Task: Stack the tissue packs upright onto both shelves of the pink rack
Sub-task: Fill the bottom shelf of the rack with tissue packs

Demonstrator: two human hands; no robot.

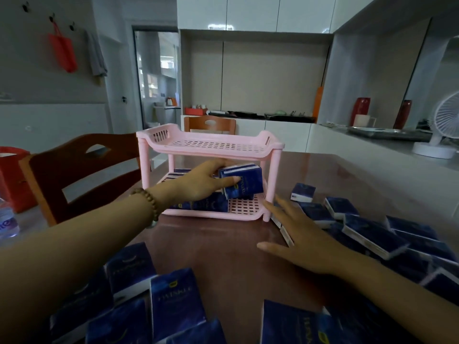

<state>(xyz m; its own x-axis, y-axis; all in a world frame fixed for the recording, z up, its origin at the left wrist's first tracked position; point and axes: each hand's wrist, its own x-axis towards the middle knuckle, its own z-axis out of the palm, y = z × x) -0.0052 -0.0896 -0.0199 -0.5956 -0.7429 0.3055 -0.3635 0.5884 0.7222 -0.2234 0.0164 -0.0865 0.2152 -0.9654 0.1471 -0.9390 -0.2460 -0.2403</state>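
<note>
Head view - loose tissue packs (173, 309) lie flat at the near edge of the glossy brown table (223, 256). They are dark blue with a gold logo, and the pale lettering looks like "TWINKLE" but is blurred. More packs (372, 234) are heaped to the right. The right hand (300, 234) is flat with fingers spread, holding nothing, over the heap's edge just beside the pink rack's (211, 145) front right leg. The left hand (201, 181), with a bead bracelet (149, 202) on the wrist, reaches into the lower shelf and grips one pack (242, 180), tilted, above the shelf floor. Other packs (206, 204) already sit in that shelf's left part. A water bottle (6, 222) is at the far left, label cut off. Wooden chairs (74, 175) stand behind, then a white counter with a fan (444, 125) and red vases (361, 108). A red bag (62, 52) hangs on the wall.
</note>
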